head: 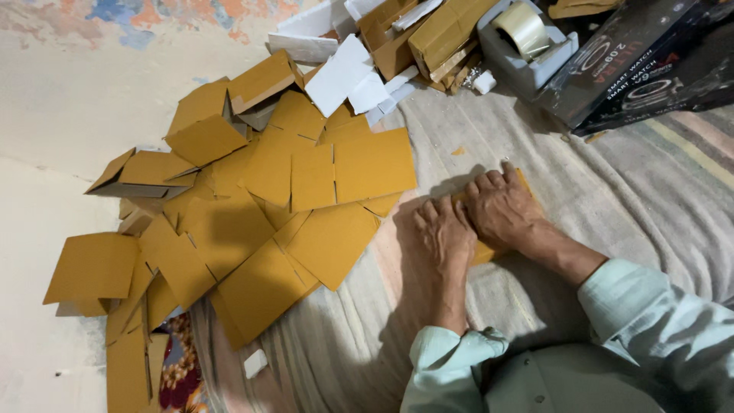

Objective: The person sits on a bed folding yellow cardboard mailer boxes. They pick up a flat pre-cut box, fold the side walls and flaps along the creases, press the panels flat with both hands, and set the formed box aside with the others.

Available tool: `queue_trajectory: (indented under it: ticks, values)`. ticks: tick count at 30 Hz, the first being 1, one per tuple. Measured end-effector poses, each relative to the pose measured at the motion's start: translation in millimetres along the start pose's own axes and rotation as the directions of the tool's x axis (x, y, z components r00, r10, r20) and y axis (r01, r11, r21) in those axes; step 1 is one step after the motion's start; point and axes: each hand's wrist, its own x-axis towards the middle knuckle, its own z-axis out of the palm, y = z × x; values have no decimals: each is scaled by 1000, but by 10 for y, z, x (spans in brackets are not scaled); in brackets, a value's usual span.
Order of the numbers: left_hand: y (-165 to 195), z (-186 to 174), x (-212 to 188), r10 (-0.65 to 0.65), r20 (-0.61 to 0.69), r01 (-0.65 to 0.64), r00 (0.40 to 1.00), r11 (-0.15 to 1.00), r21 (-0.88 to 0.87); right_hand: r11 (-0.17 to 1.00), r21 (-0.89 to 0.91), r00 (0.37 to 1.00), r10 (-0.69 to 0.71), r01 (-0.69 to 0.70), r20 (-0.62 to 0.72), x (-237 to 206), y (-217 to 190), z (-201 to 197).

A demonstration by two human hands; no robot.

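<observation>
Both hands press flat on a small yellow-brown cardboard piece (489, 248) lying on the striped grey cloth (627, 191). The left hand (443, 229) lies palm-down with fingers extended, touching the right hand (501, 205), which also spreads flat over the cardboard. Just left of this cardboard sprawls a heap of flat brown cardboard blanks (252, 206). Beyond it stands a grey tape dispenser (524, 42), beside black printed boxes (642, 57).
</observation>
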Motion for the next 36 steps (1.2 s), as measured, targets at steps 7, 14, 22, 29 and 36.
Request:
queue_trajectory:
  ticks: [7,14,22,29,36]
  values:
    - [-406,125,-101,-229,138,263,964,902,-342,974,63,951,225,-217,-212,-157,223,116]
    - [-527,103,-361,-295,273,401,916,646,-650,669,715,903,410,-203,-128,-687,238,357]
    - [-670,167,-606,-248,115,69,962,-185,-980,399,848,905,378,-349,194,-885,394,469]
    - [-702,134,-492,-257,212,81,943,-441,-894,-161,913,816,410,-375,407,-461,-138,108]
    - [-499,120,-324,-306,198,68,931,-388,-919,-116,953,904,-366,-278,220,-889,-1415,-827]
